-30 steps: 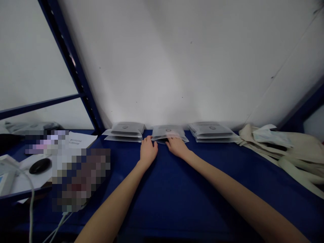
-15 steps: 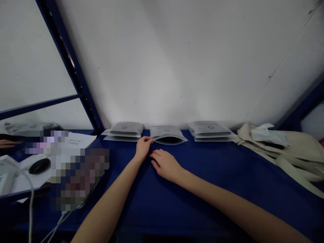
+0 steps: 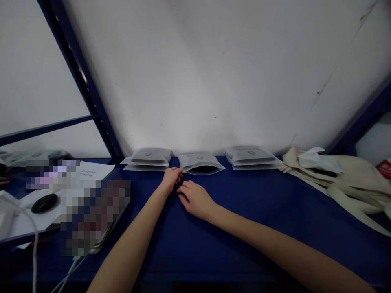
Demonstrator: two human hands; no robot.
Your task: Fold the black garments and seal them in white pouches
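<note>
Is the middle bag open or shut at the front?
Open. The front edges of the middle bag bow apart around a dark gap. What's inside, I cannot tell; it's too dark.

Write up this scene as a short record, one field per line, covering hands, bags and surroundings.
Left hand: fingertips at middle bag's near-left corner; grip unclear
Right hand: fingers loosely curled, holding nothing
Middle bag: frosted, mouth gaping toward the person
Other bags: left stack, right stack
Surface: blue table
Far right: cream cloth
Behind: pale wall
</note>
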